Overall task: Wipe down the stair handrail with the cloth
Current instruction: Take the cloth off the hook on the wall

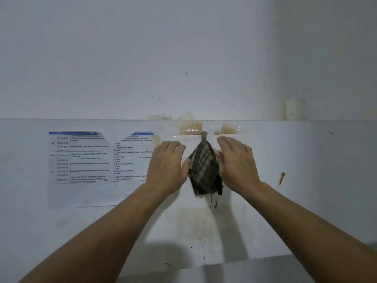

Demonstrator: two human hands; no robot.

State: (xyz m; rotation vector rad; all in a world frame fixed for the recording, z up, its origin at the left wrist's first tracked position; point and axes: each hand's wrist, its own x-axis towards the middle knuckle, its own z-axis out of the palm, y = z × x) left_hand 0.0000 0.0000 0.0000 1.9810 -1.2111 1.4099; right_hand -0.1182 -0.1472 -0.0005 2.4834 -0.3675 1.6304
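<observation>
A dark checked cloth (204,168) hangs from a small hook (204,137) taped to a white wall panel, with loose threads dangling below it. My left hand (169,164) is just left of the cloth, fingers apart, its thumb close to or touching the cloth's left edge. My right hand (236,162) is just to the right, fingers spread and slightly blurred, near the cloth's right edge. Neither hand grips the cloth. No stair handrail is in view.
A printed schedule sheet (100,158) is stuck to the white panel (306,180) left of the cloth. Yellowed tape (210,127) holds the hook. A white cup-like object (295,109) stands on the panel's top ledge at right. A rust mark (282,178) is on the panel.
</observation>
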